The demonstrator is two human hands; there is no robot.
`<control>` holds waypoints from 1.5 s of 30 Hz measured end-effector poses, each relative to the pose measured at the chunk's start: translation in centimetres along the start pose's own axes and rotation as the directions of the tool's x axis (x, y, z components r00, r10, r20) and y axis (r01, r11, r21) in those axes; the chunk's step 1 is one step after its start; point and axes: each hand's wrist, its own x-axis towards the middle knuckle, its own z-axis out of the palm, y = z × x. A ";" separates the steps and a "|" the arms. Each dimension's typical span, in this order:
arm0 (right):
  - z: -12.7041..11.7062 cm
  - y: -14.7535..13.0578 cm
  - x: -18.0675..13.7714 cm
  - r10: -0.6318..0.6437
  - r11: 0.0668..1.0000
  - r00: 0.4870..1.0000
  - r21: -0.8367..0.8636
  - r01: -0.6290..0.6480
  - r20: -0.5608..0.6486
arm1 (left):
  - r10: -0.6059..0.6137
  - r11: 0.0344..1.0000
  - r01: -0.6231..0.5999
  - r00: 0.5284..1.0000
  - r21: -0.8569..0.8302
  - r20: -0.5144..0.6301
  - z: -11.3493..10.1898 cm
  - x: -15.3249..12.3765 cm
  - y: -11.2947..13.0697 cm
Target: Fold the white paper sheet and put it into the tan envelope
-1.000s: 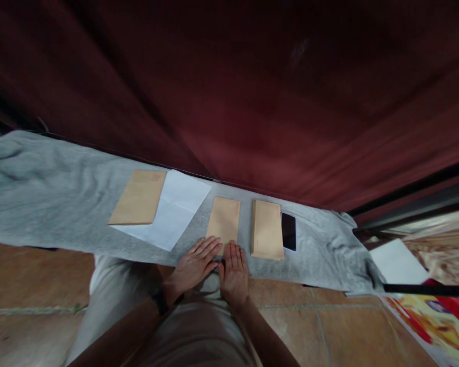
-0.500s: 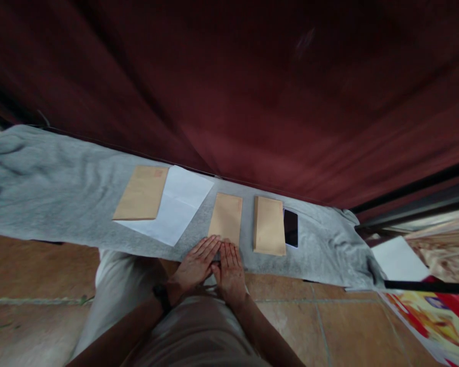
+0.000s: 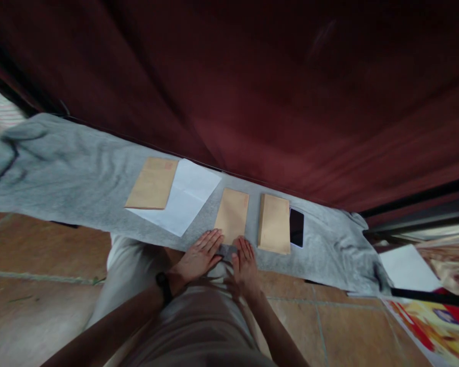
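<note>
A brown envelope (image 3: 232, 211) lies flat in front of me on the grey cloth (image 3: 87, 178). My left hand (image 3: 199, 256) rests with outstretched fingers at its near left corner. At the near right corner, my right hand (image 3: 246, 262) lies with its fingers straight. The two hands are apart, and neither grips anything. To the right is a stack of brown envelopes (image 3: 275, 224), partly overlapping a dark-screened phone (image 3: 297, 228). On the left, more brown envelopes (image 3: 153, 182) lie over part of a white sheet of paper (image 3: 187, 196) with fold creases.
A dark red curtain-like sheet (image 3: 229, 92) hangs along the far edge of the narrow cloth-covered surface. Tiled floor (image 3: 340, 331) shows on the near side. At the right are a white flat piece (image 3: 409, 267) and a colourful printed box or sheet (image 3: 439, 326).
My hands have spread apart along the envelope's near edge, the left going left and the right going right. The whole view has also shifted slightly.
</note>
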 end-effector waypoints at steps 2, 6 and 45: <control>-0.1 0.1 1.1 0.004 0.995 1.000 0.102 -0.003 -0.011 | -0.004 1.000 0.004 1.000 0.000 0.017 0.1 0.2 0.5; 0.1 0.0 3.6 -0.038 0.976 0.997 0.217 0.024 0.060 | 0.045 0.998 -0.043 0.997 -0.035 0.067 0.8 0.4 1.4; 2.9 0.2 10.7 -0.279 0.950 0.905 -0.045 0.309 0.321 | 0.053 0.997 -0.042 0.984 -0.067 0.168 1.1 0.3 1.7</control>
